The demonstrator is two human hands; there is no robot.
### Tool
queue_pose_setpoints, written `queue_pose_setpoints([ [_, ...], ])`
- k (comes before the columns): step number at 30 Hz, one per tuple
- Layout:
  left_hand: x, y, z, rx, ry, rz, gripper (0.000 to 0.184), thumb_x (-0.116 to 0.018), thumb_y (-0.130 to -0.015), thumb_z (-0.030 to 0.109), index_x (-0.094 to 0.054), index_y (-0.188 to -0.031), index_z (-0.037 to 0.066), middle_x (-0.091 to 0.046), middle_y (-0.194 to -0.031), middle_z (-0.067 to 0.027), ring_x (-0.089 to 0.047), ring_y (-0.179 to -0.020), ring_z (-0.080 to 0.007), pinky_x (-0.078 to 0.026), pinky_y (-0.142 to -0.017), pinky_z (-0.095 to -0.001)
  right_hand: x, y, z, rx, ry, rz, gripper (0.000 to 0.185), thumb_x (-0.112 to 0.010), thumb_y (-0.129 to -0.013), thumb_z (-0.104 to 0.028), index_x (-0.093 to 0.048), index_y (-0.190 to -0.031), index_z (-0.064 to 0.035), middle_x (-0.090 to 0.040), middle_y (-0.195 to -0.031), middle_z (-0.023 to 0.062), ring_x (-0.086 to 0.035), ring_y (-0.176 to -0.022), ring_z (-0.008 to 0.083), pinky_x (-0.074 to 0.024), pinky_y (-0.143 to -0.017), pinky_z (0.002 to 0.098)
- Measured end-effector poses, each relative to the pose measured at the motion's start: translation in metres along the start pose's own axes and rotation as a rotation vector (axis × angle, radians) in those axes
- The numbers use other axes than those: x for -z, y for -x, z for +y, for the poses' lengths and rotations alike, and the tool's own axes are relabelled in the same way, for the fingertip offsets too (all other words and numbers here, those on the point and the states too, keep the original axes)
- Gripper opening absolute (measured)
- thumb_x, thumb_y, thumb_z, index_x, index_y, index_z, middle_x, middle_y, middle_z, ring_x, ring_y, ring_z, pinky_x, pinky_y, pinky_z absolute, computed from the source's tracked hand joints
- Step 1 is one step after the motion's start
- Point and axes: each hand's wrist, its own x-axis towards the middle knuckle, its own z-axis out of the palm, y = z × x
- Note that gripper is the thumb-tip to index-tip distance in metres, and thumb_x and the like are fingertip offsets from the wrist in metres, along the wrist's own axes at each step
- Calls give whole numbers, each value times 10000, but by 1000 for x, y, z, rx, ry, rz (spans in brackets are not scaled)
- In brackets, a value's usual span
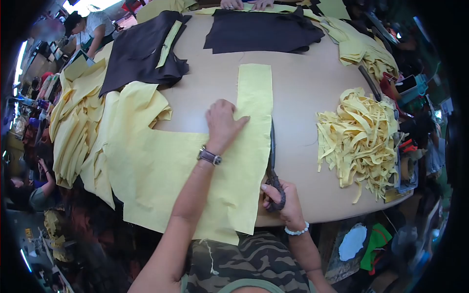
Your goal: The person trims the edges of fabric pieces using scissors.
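A large piece of yellow fabric (166,171) lies across the table in front of me, with a strip-like arm of it reaching away from me. My left hand (225,122) presses on that arm near its left edge, thumb stretched out to the right. Along the right edge of the fabric, my right hand (286,202) grips a pair of scissors (274,188) by the dark, wrapped handles. The long blades point away from me beside the fabric edge, and one looks partly hidden by the cloth.
A heap of yellow fabric strips (359,141) lies on the right of the table (298,97). Dark fabric (141,53) and folded yellow fabric (78,122) are at the left. Another dark piece (259,31) lies at the far side, near a co-worker's hands (246,5).
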Motion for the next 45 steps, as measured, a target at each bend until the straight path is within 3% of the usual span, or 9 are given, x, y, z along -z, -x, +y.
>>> queue_pose_setpoints([
  [1,-4,6,1,-84,59,127,264,-693,-735,279,-634,-755,22,-575,-798,-101,-564,-790,-274,-450,-719,-390,0,0,0,-8,-15,-6,231,-654,-806,-207,-561,-750,-3,-538,-575,11,-531,-481,67,-422,-452,187],
  [4,-2,5,4,32,251,-75,190,-681,-754,159,-612,-860,18,-601,-876,-90,-574,-797,-208,-454,-691,-318,0,0,-2,-19,-29,-20,226,-660,-800,-201,-556,-745,-7,-541,-582,15,-535,-487,71,-436,-463,191],
  [7,11,-2,3,344,743,-291,295,-633,-787,90,-550,-1061,21,-605,-984,-101,-566,-795,-123,-444,-624,-245,-2,-1,-5,-18,23,-36,226,-665,-793,-198,-552,-745,-8,-543,-591,14,-537,-492,72,-444,-470,193],
  [10,30,2,9,395,1282,-274,502,-596,-795,28,-431,-1269,43,-588,-1062,-116,-556,-817,-62,-451,-602,-202,-3,1,-6,-3,95,-26,244,-684,-784,-197,-540,-733,-7,-542,-585,15,-548,-491,76,-441,-458,195],
  [14,50,2,-9,319,1407,-368,615,-583,-787,5,-361,-1356,80,-571,-1117,-112,-580,-908,-104,-474,-770,-206,-1,4,-9,38,132,-47,229,-687,-782,-175,-541,-752,-1,-544,-575,9,-533,-464,65,-424,-435,186],
  [17,52,2,-18,469,1583,-477,550,-582,-795,17,-409,-1317,41,-570,-1123,-101,-583,-917,-118,-461,-820,-208,1,8,-9,46,142,-84,220,-683,-786,-169,-542,-761,-3,-543,-563,4,-516,-444,55,-400,-411,180],
  [30,79,10,18,294,1384,-267,602,-672,-730,-15,-440,-1285,-2,-512,-1217,-95,-525,-1038,-113,-434,-893,-233,15,20,14,168,-220,-254,243,-645,-749,-194,-530,-738,20,-525,-540,46,-482,-423,89,-376,-403,208],
  [38,89,16,25,42,1132,-211,728,-712,-695,24,-360,-1331,-22,-462,-1289,-117,-442,-1158,-147,-337,-986,-260,9,15,1,197,-165,-239,318,-692,-719,-259,-530,-722,15,-526,-550,45,-499,-450,94,-393,-429,203],
  [45,97,22,31,48,1136,-255,740,-717,-691,25,-354,-1334,-21,-438,-1321,-128,-414,-1195,-155,-303,-1013,-269,7,12,-3,217,-176,-221,358,-721,-715,-301,-536,-728,6,-531,-549,35,-503,-456,87,-398,-434,199],
])
